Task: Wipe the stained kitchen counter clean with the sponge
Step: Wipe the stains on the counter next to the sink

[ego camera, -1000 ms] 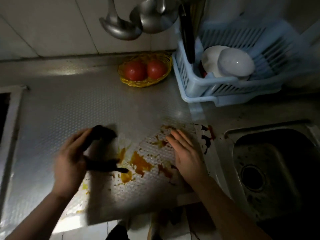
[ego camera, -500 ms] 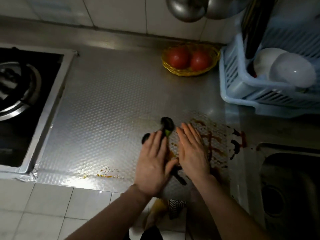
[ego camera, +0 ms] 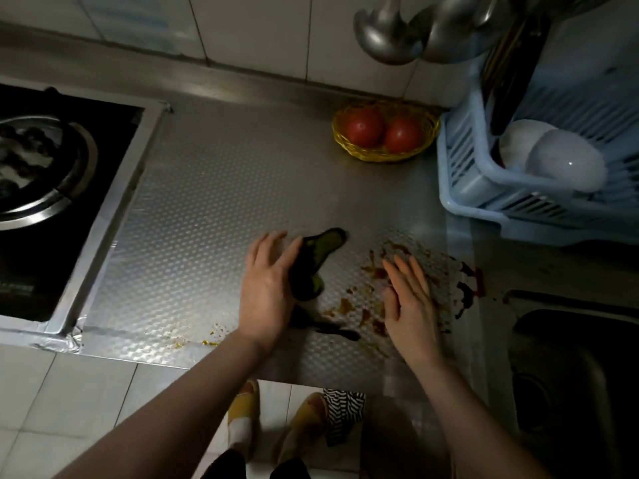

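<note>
Two hands lie flat on my steel counter (ego camera: 224,209). My left hand (ego camera: 268,292), fingers spread, presses the sponge (ego camera: 311,267) near the front edge. My right hand (ego camera: 409,305) rests open on orange-red stains (ego camera: 349,305) beside the sink (ego camera: 570,375). Stove (ego camera: 45,188) bounds the left; rack (ego camera: 484,188) and basket (ego camera: 380,156) fill the back right corner.

In the lower middle of the frame the left hand (ego camera: 268,288) presses a dark, green-faced sponge (ego camera: 316,261) onto the patterned metal table (ego camera: 214,209), its fingers (ego camera: 273,243) spread and straight. Just to its right, the right hand (ego camera: 411,305) lies flat over orange and red stains (ego camera: 345,305). At upper right, a yellow basket (ego camera: 380,157) holding two tomatoes (ego camera: 366,126) sits beside a blue dish rack (ego camera: 460,174). A stove (ego camera: 52,188) fills the left edge.
</note>
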